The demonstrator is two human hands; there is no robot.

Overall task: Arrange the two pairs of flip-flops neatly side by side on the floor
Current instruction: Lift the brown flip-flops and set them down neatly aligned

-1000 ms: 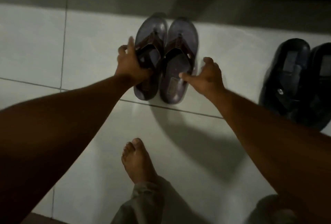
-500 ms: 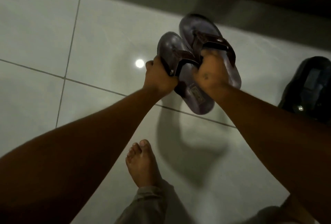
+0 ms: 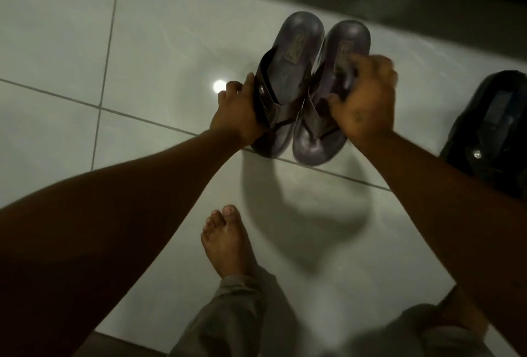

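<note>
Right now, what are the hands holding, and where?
Left hand grips the left brown flip-flop by its outer strap; right hand clasps the right brown flip-flop across its strap.

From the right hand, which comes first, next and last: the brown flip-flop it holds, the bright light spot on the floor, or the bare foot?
1. Brown flip-flop: gripped by the right hand.
2. Light spot: leftward, beyond the other flip-flop.
3. Bare foot: below, nearer the person.

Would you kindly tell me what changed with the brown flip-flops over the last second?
Both hands, left hand and right hand, gripped the brown flip-flops, lifted them, and turned them around: toe ends now point toward the person. The black pair stayed put at right.
</note>
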